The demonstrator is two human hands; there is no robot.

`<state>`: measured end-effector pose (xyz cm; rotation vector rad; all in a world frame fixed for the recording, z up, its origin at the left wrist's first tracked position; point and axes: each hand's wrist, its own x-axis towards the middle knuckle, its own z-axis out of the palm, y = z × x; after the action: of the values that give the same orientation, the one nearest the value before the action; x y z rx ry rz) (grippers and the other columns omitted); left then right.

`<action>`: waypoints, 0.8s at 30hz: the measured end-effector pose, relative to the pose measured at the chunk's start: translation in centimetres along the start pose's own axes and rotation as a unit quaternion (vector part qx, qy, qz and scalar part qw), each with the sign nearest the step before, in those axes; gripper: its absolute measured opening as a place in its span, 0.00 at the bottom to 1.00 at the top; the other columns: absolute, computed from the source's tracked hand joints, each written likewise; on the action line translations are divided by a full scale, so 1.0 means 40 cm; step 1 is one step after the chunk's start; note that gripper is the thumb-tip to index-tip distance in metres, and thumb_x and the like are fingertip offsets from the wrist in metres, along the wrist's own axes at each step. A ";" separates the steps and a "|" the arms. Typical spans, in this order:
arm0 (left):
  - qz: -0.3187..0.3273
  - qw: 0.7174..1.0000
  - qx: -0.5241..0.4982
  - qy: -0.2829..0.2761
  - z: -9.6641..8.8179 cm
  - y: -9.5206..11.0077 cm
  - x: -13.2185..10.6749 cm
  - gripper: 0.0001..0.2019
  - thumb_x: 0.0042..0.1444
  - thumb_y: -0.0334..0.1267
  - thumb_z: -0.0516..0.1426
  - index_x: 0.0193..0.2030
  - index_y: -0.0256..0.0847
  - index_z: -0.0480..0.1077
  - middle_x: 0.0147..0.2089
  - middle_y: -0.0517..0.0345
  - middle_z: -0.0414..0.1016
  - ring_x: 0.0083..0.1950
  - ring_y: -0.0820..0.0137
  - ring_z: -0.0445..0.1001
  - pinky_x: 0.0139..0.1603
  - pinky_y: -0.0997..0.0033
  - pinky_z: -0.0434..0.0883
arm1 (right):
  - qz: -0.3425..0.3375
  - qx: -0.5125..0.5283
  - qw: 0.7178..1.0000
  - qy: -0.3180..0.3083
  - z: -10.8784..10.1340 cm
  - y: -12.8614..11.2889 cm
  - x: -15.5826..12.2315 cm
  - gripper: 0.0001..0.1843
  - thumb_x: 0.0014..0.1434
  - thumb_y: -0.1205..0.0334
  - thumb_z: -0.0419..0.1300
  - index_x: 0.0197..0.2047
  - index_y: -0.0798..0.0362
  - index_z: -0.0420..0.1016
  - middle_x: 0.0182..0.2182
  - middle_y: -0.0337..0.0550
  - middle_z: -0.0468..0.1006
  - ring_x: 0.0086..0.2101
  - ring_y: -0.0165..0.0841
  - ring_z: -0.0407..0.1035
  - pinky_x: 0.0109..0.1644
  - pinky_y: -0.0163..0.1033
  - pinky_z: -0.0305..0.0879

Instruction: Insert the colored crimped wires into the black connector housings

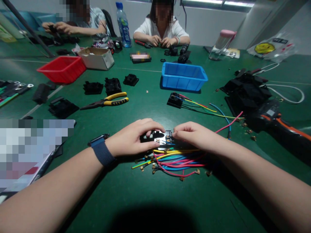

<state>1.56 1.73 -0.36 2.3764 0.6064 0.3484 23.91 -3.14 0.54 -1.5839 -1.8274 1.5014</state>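
Well, my left hand (pixel 136 137) holds the black part (pixel 165 137) just beyond the wire bundle (pixel 182 159), so my right hand (pixel 190 134), pinched narrow, should press gently, straight.

The green table (pixel 141 108) bears wires (pixel 177 161), pliers (pixel 105 102), 2 bins (pixel 182 81).

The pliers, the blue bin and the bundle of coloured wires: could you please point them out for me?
Pliers (pixel 107 103): head view, handle near the joint.
Blue bin (pixel 181 83): head view, outside of the near wall.
Bundle of coloured wires (pixel 178 160): head view, middle of the strands.
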 end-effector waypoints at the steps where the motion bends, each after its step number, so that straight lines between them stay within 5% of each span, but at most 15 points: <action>1: 0.008 1.000 0.004 -0.005 0.000 0.001 -0.001 0.16 0.57 0.45 0.55 0.51 0.44 0.68 0.44 0.55 0.69 0.43 0.69 0.67 0.46 0.70 0.65 | 0.001 0.004 1.000 -0.001 0.000 0.000 0.000 0.14 0.54 0.58 0.51 0.20 0.53 0.59 0.17 0.31 0.53 0.19 0.23 0.48 0.21 0.32 0.42; 24: -0.007 0.998 0.033 -0.050 -0.013 0.006 0.008 0.16 0.59 0.45 0.54 0.53 0.51 0.70 0.42 0.55 0.68 0.40 0.70 0.68 0.41 0.70 0.67 | -0.003 0.024 0.999 -0.025 -0.012 -0.003 -0.007 0.14 0.55 0.58 0.52 0.20 0.53 0.60 0.15 0.29 0.54 0.16 0.22 0.47 0.21 0.32 0.41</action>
<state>1.70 2.00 0.24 2.4353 0.5978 0.2053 24.31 -3.10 0.95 -1.5312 -1.8061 1.5853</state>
